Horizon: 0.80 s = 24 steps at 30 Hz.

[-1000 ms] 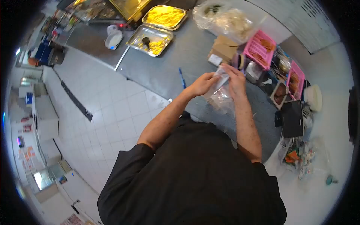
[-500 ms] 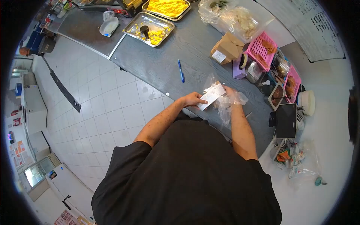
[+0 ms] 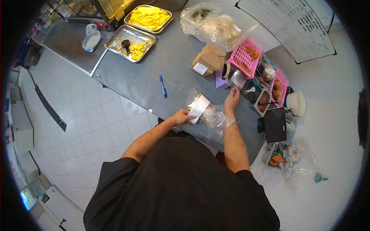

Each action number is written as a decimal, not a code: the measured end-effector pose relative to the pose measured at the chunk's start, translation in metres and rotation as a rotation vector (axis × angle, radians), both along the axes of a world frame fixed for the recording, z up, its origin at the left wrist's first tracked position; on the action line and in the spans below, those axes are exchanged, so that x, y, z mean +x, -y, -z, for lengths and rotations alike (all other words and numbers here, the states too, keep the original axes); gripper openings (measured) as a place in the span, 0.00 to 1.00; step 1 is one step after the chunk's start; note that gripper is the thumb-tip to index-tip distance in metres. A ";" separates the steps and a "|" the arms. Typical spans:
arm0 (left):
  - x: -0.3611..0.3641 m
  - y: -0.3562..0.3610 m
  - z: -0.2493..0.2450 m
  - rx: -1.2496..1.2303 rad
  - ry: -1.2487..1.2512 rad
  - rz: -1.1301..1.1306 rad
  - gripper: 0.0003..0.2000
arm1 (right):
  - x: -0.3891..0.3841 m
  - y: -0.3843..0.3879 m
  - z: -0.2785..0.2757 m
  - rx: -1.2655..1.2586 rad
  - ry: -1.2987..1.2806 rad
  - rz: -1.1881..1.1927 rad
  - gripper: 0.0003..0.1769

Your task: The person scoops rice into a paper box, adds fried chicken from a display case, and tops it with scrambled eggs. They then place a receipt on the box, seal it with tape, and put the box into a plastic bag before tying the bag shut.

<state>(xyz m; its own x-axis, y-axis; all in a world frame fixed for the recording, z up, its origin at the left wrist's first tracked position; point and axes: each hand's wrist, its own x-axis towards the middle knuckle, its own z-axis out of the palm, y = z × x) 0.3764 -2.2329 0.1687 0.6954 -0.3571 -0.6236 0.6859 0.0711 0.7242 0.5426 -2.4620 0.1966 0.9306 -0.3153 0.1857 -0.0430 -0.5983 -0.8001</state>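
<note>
My left hand (image 3: pixel 182 117) is closed on a white printed receipt (image 3: pixel 199 109), the thumb lying on its lower edge. Under and beside the paper lies a clear plastic bag (image 3: pixel 216 118), with some light brown contents that I cannot make out; its right side touches my right wrist. My right hand (image 3: pixel 232 101) is away from the receipt, fingers stretched toward a purple tape dispenser (image 3: pixel 222 81) with a tape roll and a clear plastic container (image 3: pixel 238 79). Nothing shows in its fingers. A blue pen (image 3: pixel 163 86) lies on the grey table (image 3: pixel 142 82).
A brown cardboard box (image 3: pixel 209 59) stands beyond the pen. Pink baskets (image 3: pixel 245 57), a metal food container (image 3: pixel 263 103) and a black screen (image 3: pixel 276 124) line the right side. Trays (image 3: pixel 115 42) with yellow food sit at the far left. The whiteboard (image 3: pixel 285 30) hangs behind.
My right hand has left the receipt and bag and moved forward toward the tape dispenser. My left hand still holds the receipt. The whole view has shifted.
</note>
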 end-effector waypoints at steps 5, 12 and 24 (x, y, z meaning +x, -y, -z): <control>-0.010 -0.005 0.000 0.009 -0.014 0.021 0.18 | 0.070 0.012 0.033 0.190 -0.237 -0.090 0.22; -0.031 -0.020 0.013 -0.046 -0.011 0.003 0.19 | 0.074 0.004 0.058 -0.429 0.102 -0.052 0.20; -0.043 -0.022 0.002 -0.079 -0.064 0.007 0.18 | 0.036 0.008 0.008 1.201 -0.370 -0.058 0.16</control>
<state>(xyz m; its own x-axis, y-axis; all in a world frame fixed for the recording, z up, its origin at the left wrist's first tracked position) 0.3335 -2.2105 0.1668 0.6525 -0.4118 -0.6361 0.7311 0.1217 0.6713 0.5790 -2.4696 0.1883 0.8838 -0.0611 -0.4638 -0.3785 0.4892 -0.7858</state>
